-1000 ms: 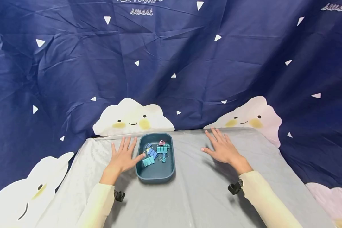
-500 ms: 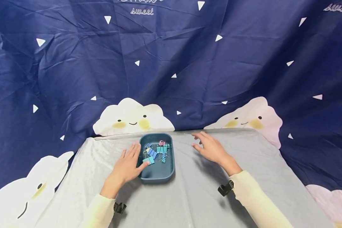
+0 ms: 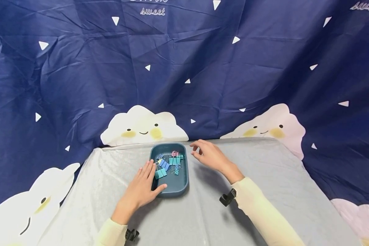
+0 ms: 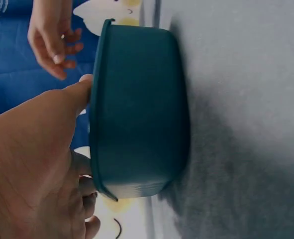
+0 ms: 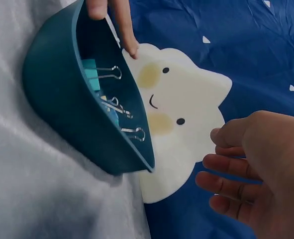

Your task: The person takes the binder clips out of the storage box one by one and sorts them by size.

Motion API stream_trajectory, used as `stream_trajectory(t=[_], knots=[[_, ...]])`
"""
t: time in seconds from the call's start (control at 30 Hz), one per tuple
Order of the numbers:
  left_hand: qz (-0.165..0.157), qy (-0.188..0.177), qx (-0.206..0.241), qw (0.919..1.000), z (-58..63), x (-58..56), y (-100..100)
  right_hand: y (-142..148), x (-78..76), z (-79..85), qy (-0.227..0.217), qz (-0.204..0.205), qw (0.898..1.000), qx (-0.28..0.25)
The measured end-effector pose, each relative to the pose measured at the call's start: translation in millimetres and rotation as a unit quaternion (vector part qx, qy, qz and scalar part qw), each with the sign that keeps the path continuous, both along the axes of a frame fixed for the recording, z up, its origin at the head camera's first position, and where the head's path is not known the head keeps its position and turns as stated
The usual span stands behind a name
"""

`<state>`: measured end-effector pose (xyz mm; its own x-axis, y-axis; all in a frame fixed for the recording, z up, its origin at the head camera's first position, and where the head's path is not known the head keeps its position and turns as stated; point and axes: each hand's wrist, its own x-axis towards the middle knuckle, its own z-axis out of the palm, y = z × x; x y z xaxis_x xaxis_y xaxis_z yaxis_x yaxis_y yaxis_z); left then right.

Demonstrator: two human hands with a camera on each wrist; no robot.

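A dark teal plastic box [image 3: 173, 187] stands on the cloth with several binder clips inside. Among these I see a turquoise binder clip [image 3: 161, 173], a blue binder clip [image 3: 164, 165], another turquoise binder clip [image 3: 174, 161] and a pink binder clip [image 3: 175, 154]. My left hand [image 3: 141, 188] lies over the box's left rim, fingers extended and thumb across the near corner. In the left wrist view, the box wall [image 4: 137, 109] hides its contents. Just right of the box, above the cloth, hovers my right hand [image 3: 211, 156], fingers loosely bent and holding nothing.
A grey cloth [image 3: 200, 218] covers the table under the box. Behind the table's far edge hangs a navy curtain [image 3: 184, 68] printed with white clouds and triangles. Each wrist wears a small black camera [image 3: 227, 197].
My left hand has moved right onto the box's rim. From the right, my right hand has come left toward the box, its spread fingers now bent. The box and clips look unmoved.
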<state>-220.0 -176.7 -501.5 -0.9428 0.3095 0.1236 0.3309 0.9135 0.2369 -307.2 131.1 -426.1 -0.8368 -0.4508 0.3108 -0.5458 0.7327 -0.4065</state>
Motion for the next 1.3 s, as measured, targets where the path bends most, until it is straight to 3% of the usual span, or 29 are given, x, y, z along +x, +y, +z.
stream_trajectory(t=[0.2, 0.67, 1.0, 1.3], knots=[[0.016, 0.008, 0.006, 0.9998, -8.6, 0.7, 1, -17, -7.2, 0.6, -0.017, 0.01, 1.0, 0.007], [0.047, -0.014, 0.026, 0.9985, -10.6, 4.1, 0, -57, -28.3, -15.0, -0.025, 0.042, 0.998, 0.041], [0.043, -0.017, 0.024, 0.9987, -7.9, 3.9, -2, -77, -42.6, -29.2, -0.05, 0.06, 0.994, 0.073], [0.039, -0.013, 0.026, 0.9988, -12.6, 2.9, -1, -86, -43.0, -43.9, -0.074, 0.065, 0.99, 0.099]])
